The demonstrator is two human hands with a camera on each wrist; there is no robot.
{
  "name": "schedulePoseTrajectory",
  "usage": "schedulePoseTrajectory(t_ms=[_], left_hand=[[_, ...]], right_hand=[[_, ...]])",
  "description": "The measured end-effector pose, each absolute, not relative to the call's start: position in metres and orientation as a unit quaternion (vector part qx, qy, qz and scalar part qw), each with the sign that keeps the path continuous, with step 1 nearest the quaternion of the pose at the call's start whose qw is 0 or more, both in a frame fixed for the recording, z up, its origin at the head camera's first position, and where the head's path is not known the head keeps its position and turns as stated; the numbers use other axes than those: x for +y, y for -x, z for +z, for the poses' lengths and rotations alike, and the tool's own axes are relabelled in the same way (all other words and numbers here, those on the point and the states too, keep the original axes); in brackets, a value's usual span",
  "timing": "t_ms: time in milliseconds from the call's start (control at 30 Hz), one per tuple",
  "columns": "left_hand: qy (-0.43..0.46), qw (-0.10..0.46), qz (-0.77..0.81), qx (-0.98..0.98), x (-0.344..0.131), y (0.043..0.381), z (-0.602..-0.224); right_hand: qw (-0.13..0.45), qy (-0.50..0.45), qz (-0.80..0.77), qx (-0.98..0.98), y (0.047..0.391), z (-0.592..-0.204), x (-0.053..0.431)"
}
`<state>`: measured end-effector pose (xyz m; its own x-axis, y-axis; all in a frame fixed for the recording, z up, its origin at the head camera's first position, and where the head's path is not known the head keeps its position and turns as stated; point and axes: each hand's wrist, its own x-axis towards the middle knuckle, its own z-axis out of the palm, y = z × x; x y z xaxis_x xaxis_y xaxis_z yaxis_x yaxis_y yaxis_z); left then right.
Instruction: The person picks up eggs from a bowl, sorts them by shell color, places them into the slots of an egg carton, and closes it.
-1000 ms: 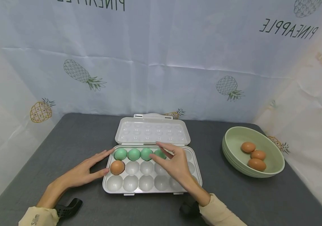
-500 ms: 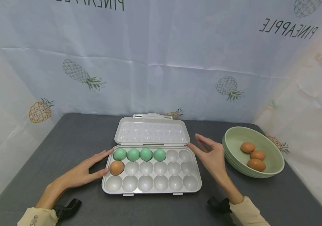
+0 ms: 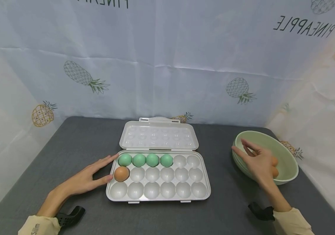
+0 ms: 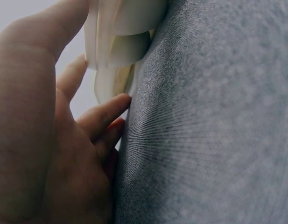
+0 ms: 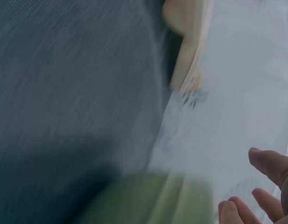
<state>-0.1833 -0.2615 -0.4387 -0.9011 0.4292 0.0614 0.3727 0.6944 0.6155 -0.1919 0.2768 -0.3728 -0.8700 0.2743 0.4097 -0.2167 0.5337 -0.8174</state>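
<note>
A white plastic egg box point(image 3: 158, 199) lies with its lid point(image 3: 158, 134) folded back. Several green eggs point(image 3: 152, 160) fill part of its back row, and one brown egg point(image 3: 121, 174) sits at the left of the middle row. My left hand point(image 3: 89, 178) rests at the box's left side, thumb and index fingertip at its rim, fingers extended. Over the left part of a pale green bowl point(image 3: 285, 173) is my right hand point(image 3: 257, 161), fingers relaxed and holding nothing. Brown eggs point(image 3: 274, 172) in the bowl are partly hidden behind that hand.
The dark grey table point(image 3: 155, 218) bears the box in the middle and the bowl, which looks stacked on another, at the right. A pineapple-print cloth point(image 3: 167, 91) hangs behind. In the right wrist view the bowl's side point(image 5: 148, 200) is blurred.
My right hand has moved right from over the green eggs, past the box's right edge, to the bowl, and now covers some of its eggs. My left hand has stayed at the box.
</note>
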Motion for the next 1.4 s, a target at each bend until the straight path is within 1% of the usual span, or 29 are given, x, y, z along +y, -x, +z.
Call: schedulePoseTrajectory(t_ms=[167, 367, 600, 867, 967, 1100, 1400], left_hand=[[-0.221, 0.041, 0.326, 0.918, -0.261, 0.184, -0.44], [-0.223, 0.037, 0.326, 0.918, -0.262, 0.185, -0.439], [-0.222, 0.036, 0.325, 0.919, -0.262, 0.184, -0.439], [-0.218, 0.043, 0.325, 0.919, -0.261, 0.183, -0.441], [-0.215, 0.045, 0.327, 0.919, -0.26, 0.183, -0.441], [-0.214, 0.042, 0.326, 0.92, -0.26, 0.183, -0.441], [-0.216, 0.039, 0.325, 0.92, -0.261, 0.183, -0.443]], right_hand=[[0.229, 0.01, 0.451, -0.863, 0.182, -0.372, 0.315], [0.173, 0.011, 0.393, -0.903, 0.172, -0.366, 0.358], [0.131, -0.01, 0.34, -0.931, 0.173, -0.373, 0.385], [0.052, -0.088, 0.363, -0.926, 0.178, -0.38, 0.419], [0.032, -0.102, 0.373, -0.922, 0.18, -0.378, 0.424], [0.025, -0.107, 0.357, -0.928, 0.182, -0.376, 0.424], [0.06, -0.132, 0.276, -0.95, 0.189, -0.384, 0.425]])
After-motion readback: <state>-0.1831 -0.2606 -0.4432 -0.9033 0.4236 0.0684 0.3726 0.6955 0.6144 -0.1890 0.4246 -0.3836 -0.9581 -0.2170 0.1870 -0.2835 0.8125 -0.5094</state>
